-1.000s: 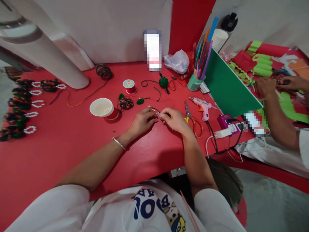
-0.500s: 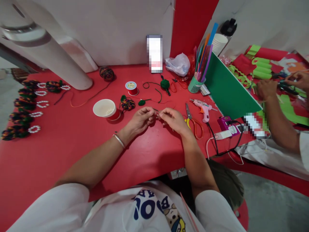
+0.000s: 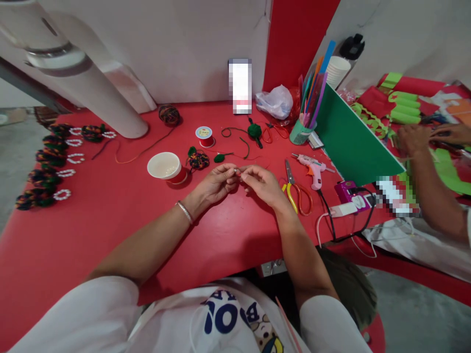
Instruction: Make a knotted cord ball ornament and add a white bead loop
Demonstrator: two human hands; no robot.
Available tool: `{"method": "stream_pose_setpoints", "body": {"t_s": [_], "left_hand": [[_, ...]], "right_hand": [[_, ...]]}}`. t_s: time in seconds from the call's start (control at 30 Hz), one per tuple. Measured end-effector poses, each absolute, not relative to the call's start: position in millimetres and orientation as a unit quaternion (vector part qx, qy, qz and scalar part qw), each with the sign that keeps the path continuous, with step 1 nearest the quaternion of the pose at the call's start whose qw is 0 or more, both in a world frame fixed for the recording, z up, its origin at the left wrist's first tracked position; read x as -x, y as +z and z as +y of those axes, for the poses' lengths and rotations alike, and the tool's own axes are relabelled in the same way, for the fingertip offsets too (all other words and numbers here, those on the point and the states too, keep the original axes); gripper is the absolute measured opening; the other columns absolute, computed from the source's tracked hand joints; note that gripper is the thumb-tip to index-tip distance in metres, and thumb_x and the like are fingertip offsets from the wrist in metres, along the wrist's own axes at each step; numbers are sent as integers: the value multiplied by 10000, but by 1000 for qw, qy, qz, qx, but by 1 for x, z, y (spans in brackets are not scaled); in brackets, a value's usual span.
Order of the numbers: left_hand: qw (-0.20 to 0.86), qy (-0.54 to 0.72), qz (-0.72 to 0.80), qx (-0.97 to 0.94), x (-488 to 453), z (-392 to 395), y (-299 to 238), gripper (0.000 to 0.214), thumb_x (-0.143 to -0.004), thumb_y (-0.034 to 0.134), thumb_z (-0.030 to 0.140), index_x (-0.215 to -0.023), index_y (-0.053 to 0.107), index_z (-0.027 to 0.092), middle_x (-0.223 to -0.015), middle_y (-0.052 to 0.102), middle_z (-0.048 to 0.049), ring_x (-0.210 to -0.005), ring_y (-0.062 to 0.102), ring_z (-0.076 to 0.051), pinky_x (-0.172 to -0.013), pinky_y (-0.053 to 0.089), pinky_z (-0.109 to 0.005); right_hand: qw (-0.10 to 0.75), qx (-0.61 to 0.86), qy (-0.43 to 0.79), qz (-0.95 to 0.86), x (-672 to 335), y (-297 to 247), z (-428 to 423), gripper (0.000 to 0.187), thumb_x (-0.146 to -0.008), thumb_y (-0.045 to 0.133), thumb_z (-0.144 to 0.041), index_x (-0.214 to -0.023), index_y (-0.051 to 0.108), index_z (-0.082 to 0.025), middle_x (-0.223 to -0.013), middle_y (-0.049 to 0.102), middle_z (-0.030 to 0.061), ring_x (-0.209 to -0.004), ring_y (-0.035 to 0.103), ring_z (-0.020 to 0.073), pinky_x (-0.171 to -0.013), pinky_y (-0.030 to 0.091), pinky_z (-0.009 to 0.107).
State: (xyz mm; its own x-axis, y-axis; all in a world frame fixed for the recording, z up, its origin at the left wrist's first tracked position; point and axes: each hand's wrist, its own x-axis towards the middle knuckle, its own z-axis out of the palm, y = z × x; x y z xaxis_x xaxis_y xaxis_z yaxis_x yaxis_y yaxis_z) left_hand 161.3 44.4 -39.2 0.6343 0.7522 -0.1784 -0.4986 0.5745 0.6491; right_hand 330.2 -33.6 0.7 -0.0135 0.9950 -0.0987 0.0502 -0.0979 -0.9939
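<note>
**Fig. Head view, hands at the table.** My left hand (image 3: pixel 215 185) and my right hand (image 3: pixel 264 182) meet fingertip to fingertip just above the red table top (image 3: pixel 110 220). Both are pinched closed on a small pale bead-like piece (image 3: pixel 238 170), which sits exactly at the pinch. Whether a strand runs from it, I cannot tell.

- **Left of the pinch, slightly beyond it:** a red paper cup with a white inside (image 3: pixel 164 165), holding pale beads.
- **Beyond the pinch:** a multicoloured yarn pompom (image 3: pixel 198 160) and a red spool of cord (image 3: pixel 205 136).
- **Right of the pinch, near my right wrist:** orange-and-yellow-handled scissors (image 3: pixel 297 192), then a pink glue gun (image 3: pixel 312 169).
- **Far right, well apart:** a co-worker's hand (image 3: pixel 414 139).

**Risk, as I judge it:** the piece is tiny and held by fingertips alone, so a slackened pinch would drop it onto the table, where it could roll. A swing of my left forearm could tip the cup.
</note>
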Motion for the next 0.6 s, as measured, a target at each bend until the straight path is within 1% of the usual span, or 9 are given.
{"method": "stream_pose_setpoints", "body": {"t_s": [0.13, 0.27, 0.33, 0.43, 0.6], "left_hand": [[859, 365, 218, -285, -163, 43, -38, 273, -646, 969, 200, -824, 769, 151, -744, 705, -19, -507, 482, -39, -438, 371, -150], [857, 366, 222, -288, -164, 43, -39, 294, -616, 989, 222, -816, 782, 161, -689, 682, -7, -490, 480, -48, -432, 379, -160], [855, 366, 223, -291, -164, 43, -40, 292, -614, 989, 223, -814, 784, 164, -672, 673, -3, -482, 476, -50, -430, 380, -165], [854, 366, 223, -295, -164, 43, -40, 294, -614, 987, 219, -814, 780, 161, -661, 667, 0, -475, 467, -51, -427, 374, -169], [852, 368, 229, -294, -164, 42, -40, 314, -607, 988, 216, -821, 770, 146, -718, 706, -18, -473, 458, -45, -432, 380, -175]], "right_hand": [[458, 536, 497, -506, -330, 1, -33, 250, -913, 638, -462, -868, 629, -216, -1017, 684, 38, -738, 621, 118, -595, 559, 233], [446, 552, 472, -523, -330, 1, -32, 250, -922, 627, -453, -854, 629, -212, -1098, 688, 54, -801, 635, 124, -641, 566, 234], [442, 554, 466, -530, -330, 0, -32, 247, -928, 621, -446, -850, 630, -212, -1105, 690, 56, -823, 640, 128, -656, 568, 235], [445, 552, 466, -529, -330, -1, -31, 243, -930, 617, -435, -841, 626, -209, -1103, 685, 58, -798, 635, 125, -629, 562, 236], [441, 552, 472, -527, -330, -1, -31, 228, -931, 610, -409, -826, 619, -207, -1074, 680, 53, -777, 632, 118, -608, 553, 227]]}}
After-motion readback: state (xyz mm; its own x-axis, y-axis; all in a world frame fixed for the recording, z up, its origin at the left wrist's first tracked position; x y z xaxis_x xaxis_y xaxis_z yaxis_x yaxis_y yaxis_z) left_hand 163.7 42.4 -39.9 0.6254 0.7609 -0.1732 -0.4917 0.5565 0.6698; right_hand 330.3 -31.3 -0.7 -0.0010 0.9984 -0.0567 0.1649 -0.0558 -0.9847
